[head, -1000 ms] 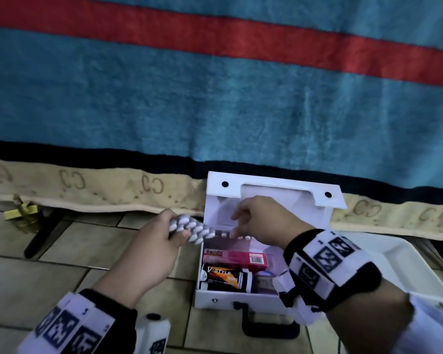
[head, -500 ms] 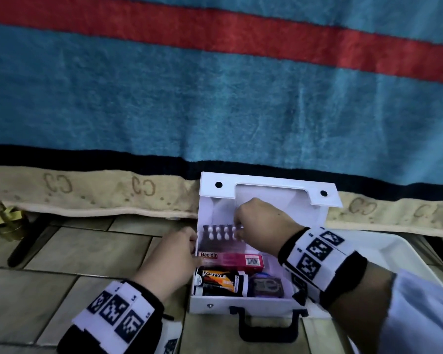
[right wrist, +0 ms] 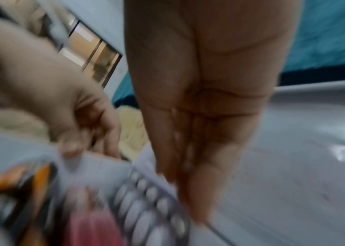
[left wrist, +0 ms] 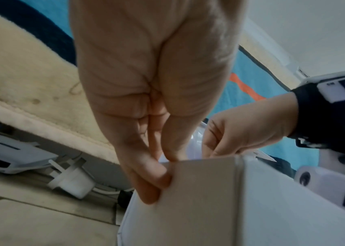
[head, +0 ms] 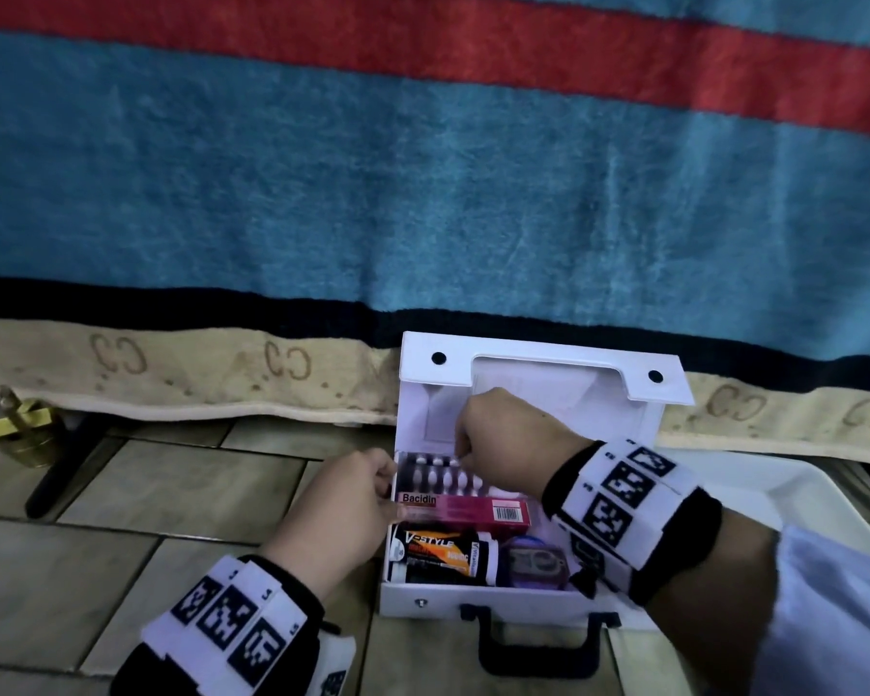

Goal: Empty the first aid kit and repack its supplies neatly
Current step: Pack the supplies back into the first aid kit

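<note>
The white first aid kit stands on the tiled floor with its lid upright. Inside, a blister pack of white pills stands along the back. In front of it lie a pink Bacidin box, a black and orange V-Style tube and a purple round item. My right hand pinches the blister pack's top edge; the right wrist view shows the pack blurred under the fingers. My left hand pinches the kit's left wall between thumb and fingers.
A white tray lies on the floor right of the kit. A blue and red striped blanket hangs directly behind. At far left sit a brass object and a black rod. A white plug lies under the blanket's edge.
The blister pack, held by both hands above the kit's left side, has gone down into the back of the kit. My left hand let go of it and moved to the kit's left wall.
</note>
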